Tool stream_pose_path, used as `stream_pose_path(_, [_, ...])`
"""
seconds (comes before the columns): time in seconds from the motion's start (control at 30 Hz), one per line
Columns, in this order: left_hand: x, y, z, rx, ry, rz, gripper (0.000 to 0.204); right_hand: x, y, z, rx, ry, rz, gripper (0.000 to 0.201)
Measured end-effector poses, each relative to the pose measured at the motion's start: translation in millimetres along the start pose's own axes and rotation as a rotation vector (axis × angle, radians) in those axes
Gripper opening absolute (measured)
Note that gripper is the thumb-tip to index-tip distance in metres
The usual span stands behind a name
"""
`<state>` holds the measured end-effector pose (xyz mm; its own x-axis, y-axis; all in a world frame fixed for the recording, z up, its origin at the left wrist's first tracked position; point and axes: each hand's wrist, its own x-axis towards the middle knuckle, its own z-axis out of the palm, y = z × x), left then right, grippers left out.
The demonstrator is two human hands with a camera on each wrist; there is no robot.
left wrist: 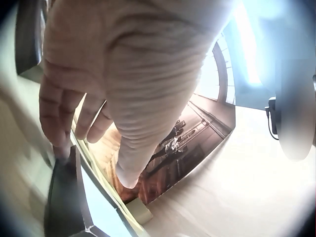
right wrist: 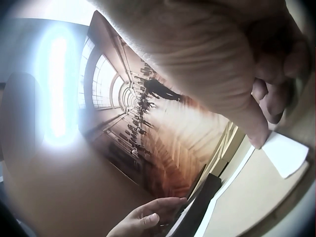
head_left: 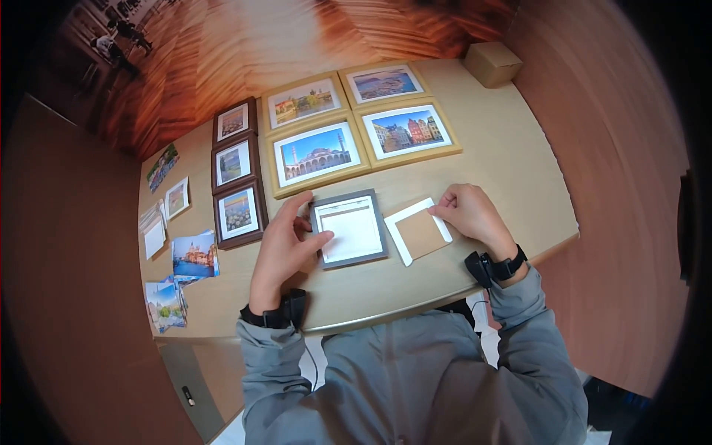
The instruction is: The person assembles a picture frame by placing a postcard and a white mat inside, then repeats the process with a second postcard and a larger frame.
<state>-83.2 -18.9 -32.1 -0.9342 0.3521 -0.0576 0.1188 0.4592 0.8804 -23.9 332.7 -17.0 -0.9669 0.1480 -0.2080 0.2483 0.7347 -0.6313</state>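
A grey picture frame (head_left: 380, 237) lies on the table in front of the person, a white panel (head_left: 350, 231) showing inside it. At its left side is my left hand (head_left: 285, 241); a fingertip rests on the frame's edge in the left wrist view, and the thumb is stretched out apart from the fingers. My right hand (head_left: 471, 211) pinches the upper right corner of a white cardboard mat (head_left: 398, 241) between thumb and forefinger. This mat sits slanted just right of the grey frame, with a brown surface showing through its cut-out.
Several yellow-framed pictures (head_left: 324, 178) stand in a block behind the grey frame. Left of them is a column of dark brown frames (head_left: 217, 168). Loose photo prints (head_left: 194, 256) are heaped at the table's left side. A cardboard box (head_left: 493, 63) sits at the far right corner.
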Motion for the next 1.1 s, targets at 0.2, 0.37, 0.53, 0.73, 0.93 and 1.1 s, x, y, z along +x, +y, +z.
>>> stream_pose_path(0.2, [6,-18,6,0.031,0.000,0.068,0.070,1,8,1,0.001,-0.065,0.050,0.028])
stream_pose_path(0.37, [4,-22,6,-0.006,0.018,0.085,0.056,6,29,-6,0.306,-0.134,0.010,0.021])
stream_pose_path(0.53, [7,-35,12,-0.117,0.083,0.096,0.028,3,18,-20,0.815,-0.077,0.110,0.013])
stream_pose_path(0.73, [11,-40,13,-0.179,0.077,-0.024,0.030,10,-28,10,1.130,-0.346,0.077,0.016])
stream_pose_path(0.93, [12,-38,11,-0.245,0.063,-0.091,0.030,25,-61,49,0.939,-0.409,0.118,0.017])
stream_pose_path(1.1, [12,-40,13,-0.272,0.058,-0.087,0.032,27,-63,60,0.903,-0.399,0.154,0.019])
